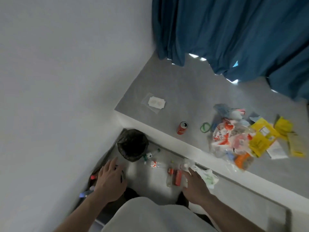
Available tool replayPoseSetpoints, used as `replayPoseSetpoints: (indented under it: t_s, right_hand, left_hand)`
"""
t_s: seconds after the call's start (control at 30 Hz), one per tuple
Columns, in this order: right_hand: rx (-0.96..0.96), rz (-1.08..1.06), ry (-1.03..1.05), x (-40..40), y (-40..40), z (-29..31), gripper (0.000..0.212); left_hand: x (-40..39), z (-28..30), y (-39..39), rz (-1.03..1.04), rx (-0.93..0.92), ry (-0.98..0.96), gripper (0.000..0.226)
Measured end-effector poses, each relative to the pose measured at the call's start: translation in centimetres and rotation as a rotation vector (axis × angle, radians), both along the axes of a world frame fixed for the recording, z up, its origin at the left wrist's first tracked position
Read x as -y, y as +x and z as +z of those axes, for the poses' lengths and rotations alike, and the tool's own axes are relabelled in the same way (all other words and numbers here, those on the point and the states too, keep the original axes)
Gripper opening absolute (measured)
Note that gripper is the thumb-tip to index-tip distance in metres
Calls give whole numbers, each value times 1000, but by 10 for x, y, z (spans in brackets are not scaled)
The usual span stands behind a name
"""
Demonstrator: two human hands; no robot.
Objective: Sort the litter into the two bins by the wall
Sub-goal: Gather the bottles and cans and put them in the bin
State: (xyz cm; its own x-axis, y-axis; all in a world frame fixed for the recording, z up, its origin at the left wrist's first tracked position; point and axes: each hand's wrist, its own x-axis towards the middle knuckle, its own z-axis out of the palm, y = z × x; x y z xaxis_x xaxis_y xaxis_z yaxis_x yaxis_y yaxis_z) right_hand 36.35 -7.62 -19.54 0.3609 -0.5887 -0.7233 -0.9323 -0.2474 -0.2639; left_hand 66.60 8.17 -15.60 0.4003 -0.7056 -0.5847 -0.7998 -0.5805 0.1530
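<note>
left hand (109,179) hung released over the near bin (93,181); right hand (195,181), also released, reached toward bottles (173,177) on the floor. more litter (234,139) sat unsorted on the surface (167,91).

The room is dim and bluish. Bright light peeks under the curtain (234,30) at upper right. Everything looks blurry and bent at the edges.

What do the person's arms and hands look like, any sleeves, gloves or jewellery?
Both forearms are bare up to the frame edge, so no sleeves show. The left hand and right hand wear no gloves, and no ring, watch or bracelet can be made out, though the picture is a little blurred.
</note>
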Motion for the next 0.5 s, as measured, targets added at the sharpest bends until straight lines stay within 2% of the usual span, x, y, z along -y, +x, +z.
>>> replayPoseSetpoints:
  t_s: [0.27, 0.5]
  right_hand:
    - [29, -107, -69, 60, -150, 12, 76]
    - [66, -288, -91, 72, -223, 22, 76]
  left_hand:
    - [99, 11, -141, 6, -89, -77, 75]
    - [145, 32, -217, -145, -99, -125, 69]
